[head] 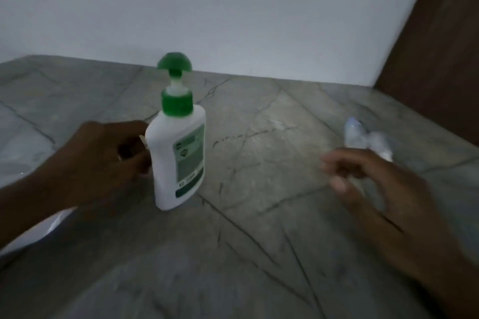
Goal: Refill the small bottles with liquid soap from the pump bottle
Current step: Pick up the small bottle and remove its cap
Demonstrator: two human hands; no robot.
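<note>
Setting up: pump bottle steadied, small bottles not yet in hand.

Head view: the pump bottle (178,153) stands upright on the marble bench (259,254), left of the middle, its green pump (174,62) raised. The left hand (103,160) curls against the bottle's left side, its grip apparently around the body, though blur hides the fingertips. The right hand (375,189) hovers over the bench's right side, grip loose and holding nothing. Just beyond it, toward the right edge, lie the small bottles (368,140), clear and blurred; their number and caps cannot be told. By my reading, refilling has not begun: the next move calls for picking up a small bottle, opening it, and bringing its mouth under the spout.
</note>
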